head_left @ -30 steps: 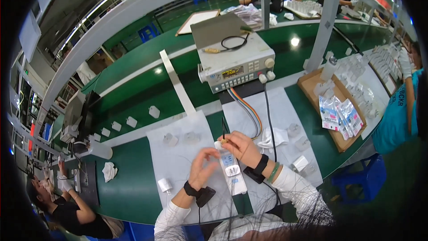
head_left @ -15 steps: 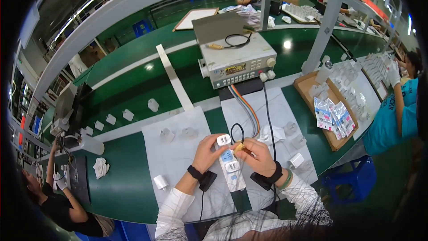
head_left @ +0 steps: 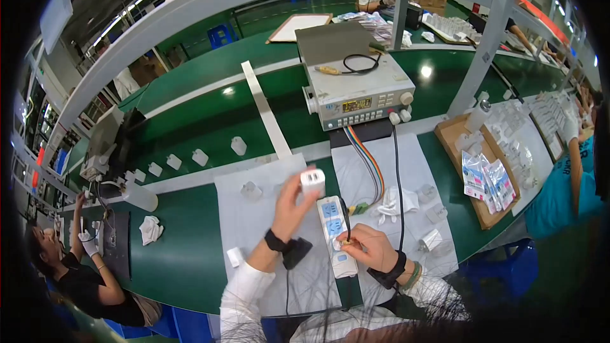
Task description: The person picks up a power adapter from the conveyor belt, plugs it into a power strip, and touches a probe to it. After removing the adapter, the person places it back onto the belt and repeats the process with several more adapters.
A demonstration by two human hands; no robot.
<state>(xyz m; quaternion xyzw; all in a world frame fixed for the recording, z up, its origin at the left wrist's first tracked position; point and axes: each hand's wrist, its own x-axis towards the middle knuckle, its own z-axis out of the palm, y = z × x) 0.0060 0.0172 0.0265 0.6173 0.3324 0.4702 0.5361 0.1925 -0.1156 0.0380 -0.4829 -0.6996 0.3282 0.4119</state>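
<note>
My left hand (head_left: 290, 211) is raised above the white paper, its fingers closed round a white USB wall charger (head_left: 312, 181). This charger is off the power strip (head_left: 344, 268), whose far blue sockets (head_left: 330, 210) are uncovered. At the strip's nearer part, my right hand (head_left: 376, 249) pinches a tan cable plug (head_left: 346, 242) with a black lead. The plug is at a white charger (head_left: 337, 245) seated in the strip, partly hidden by my fingers; I cannot tell whether it is fully in. A green connector (head_left: 359, 208) on coloured wires lies beside the strip.
A grey bench instrument (head_left: 359, 105) stands behind the strip. More chargers lie on the paper (head_left: 264, 178), one white charger (head_left: 235, 256) at left, one (head_left: 431, 239) at right. A cardboard tray (head_left: 486, 206) holds packets. Co-workers sit at both sides; a metal post (head_left: 486, 51) rises right.
My left hand has lifted the charger away from the strip, up and to the left. My right hand has moved with the cable plug to the charger in the nearer socket. The view has shifted slightly.
</note>
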